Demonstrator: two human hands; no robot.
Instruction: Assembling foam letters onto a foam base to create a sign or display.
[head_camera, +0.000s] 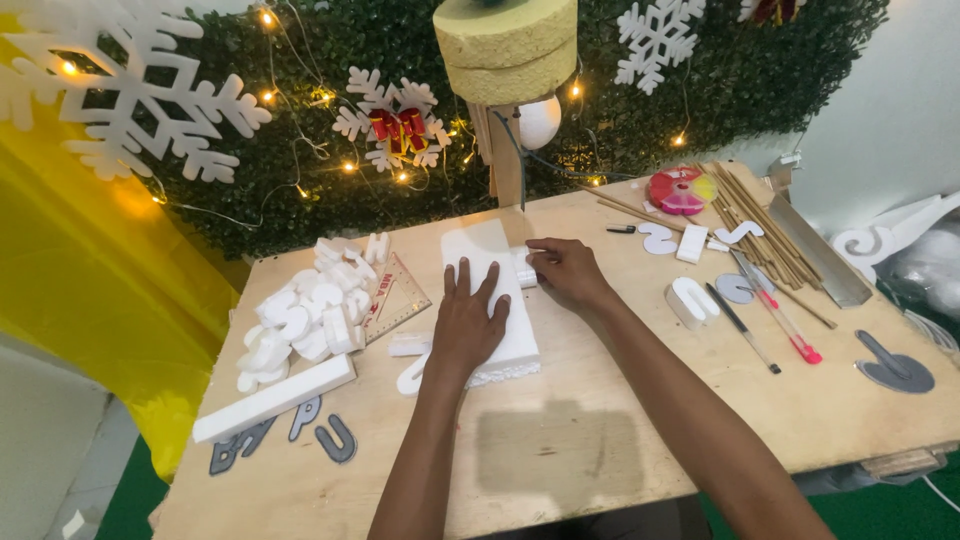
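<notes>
A long white foam slab (483, 252) lies in the middle of the wooden worktable (560, 450). My left hand (468, 318) rests flat on the slab with its fingers spread. My right hand (563, 270) sits at the slab's right edge, its fingers closed around a small white foam piece (524, 268) pressed against the slab. A thin upright wire (522, 160) on a wooden post stands just behind the slab.
A heap of white foam letters (305, 315) and a triangle ruler (398, 298) lie at the left, with a foam bar (275, 397) and grey letter templates (300, 430) nearer. At the right lie wooden sticks (765, 225), pens (780, 320), foam letters (692, 300), and a metal ruler (815, 250).
</notes>
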